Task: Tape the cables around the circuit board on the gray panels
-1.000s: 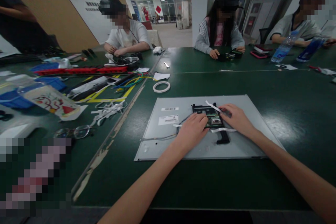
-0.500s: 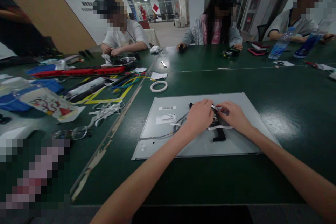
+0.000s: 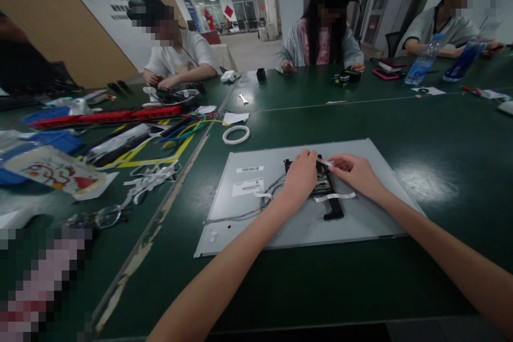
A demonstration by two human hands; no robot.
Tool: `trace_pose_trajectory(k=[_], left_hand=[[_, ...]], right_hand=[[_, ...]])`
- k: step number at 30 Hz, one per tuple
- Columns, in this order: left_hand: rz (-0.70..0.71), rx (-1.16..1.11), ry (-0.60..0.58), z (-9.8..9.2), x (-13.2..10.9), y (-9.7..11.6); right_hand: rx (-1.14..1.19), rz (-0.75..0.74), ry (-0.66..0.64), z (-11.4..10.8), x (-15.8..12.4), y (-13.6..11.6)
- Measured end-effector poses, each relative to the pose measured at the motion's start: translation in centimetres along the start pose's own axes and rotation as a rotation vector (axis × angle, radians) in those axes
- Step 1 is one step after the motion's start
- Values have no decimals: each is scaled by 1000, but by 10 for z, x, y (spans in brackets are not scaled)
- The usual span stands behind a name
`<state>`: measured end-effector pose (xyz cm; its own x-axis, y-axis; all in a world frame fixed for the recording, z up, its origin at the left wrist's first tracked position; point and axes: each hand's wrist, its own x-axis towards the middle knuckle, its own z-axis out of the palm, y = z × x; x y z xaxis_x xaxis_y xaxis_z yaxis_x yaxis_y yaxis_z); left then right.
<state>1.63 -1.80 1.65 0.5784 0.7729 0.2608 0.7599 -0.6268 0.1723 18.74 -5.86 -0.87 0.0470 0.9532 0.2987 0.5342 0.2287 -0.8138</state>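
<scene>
Thin white strip (image 3: 324, 162), mid-frame, is apparently being positioned, pinched in the right grip (image 3: 355, 172), left grip (image 3: 301, 175) of unclear closure, careful alignment needed.

On the left side of the dark green table (image 3: 452, 256), we see a pair of thin-framed eyeglasses (image 3: 108, 226), a tangle of flat white cord (image 3: 150, 179), a pale pouch printed with red fruit (image 3: 56, 170), a blue plastic tray (image 3: 60, 140) and a long red plastic strip (image 3: 108, 116). Farther off, we find a thin white ring (image 3: 236, 142) and, beyond it, a small silver wrench (image 3: 243, 99). Across from us sits a person in a white T-shirt (image 3: 196, 53), while a clear bottle with a blue label (image 3: 422, 64) stands near a dark blue bottle (image 3: 464, 62) at our far right.
</scene>
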Motion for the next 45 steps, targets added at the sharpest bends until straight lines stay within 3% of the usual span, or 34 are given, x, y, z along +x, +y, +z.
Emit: trace_pose_trajectory(k=[9,13,20,30,34,39,45], left_hand=[[-38,-27,100,1,-2,0],[-51,-3,80,1,-2,0],[-62,28,76,0,-2,1],[-59,88,85,3,-3,0],[-48,114,63,4,-3,-1],[-21,122,72,5,-3,-2],[-20,145,91,6,-2,-1]], right_hand=[[149,40,78,7,7,-10],[97,87,101,10,6,-8],[5,20,127,12,3,-1],[322,221,138,11,3,-6],[259,272,165,10,4,-5],[143,211,171,12,3,-1],[232,299,185,9,4,0]])
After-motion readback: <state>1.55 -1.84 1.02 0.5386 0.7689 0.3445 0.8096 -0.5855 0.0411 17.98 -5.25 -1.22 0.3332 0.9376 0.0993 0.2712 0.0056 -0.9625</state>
